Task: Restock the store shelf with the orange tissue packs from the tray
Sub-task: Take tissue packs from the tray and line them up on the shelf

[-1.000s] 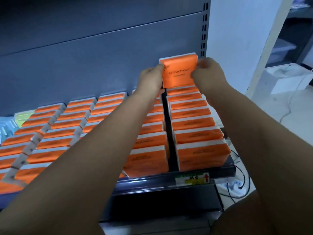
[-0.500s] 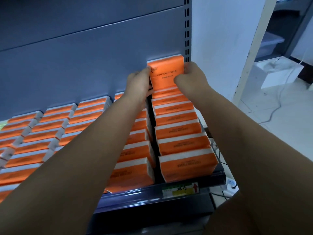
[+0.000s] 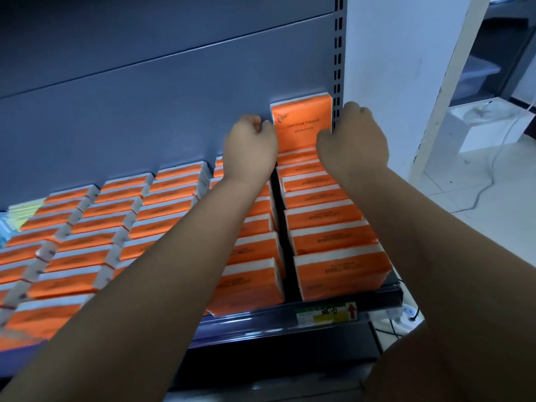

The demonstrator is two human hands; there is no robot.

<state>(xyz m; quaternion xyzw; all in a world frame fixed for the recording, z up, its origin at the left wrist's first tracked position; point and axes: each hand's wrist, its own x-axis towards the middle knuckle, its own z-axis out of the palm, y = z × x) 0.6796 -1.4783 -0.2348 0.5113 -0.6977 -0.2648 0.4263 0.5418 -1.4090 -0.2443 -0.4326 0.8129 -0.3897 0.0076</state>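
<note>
the upright orange plastic-wrapped tissue pack [image 3: 301, 123] stands on end at the back of the right-hand column, upper centre of the frame, its printed face toward me and its back against the grey metal back panel [image 3: 145, 111]. my right grip [image 3: 352, 137] is curled on the pack's lower right edge and seems to pinch it. my left grip [image 3: 251, 146] is curled just beside the left edge; i cannot tell whether it holds or only touches. below, flat-lying orange tissue packs [image 3: 333, 242] fill the dark store shelf [image 3: 261, 314] in columns down to the front rail. i judge this as the placing step, nearly finished. next i'd seat the pack square, let go, and fetch another; the tray is not in view.
</note>
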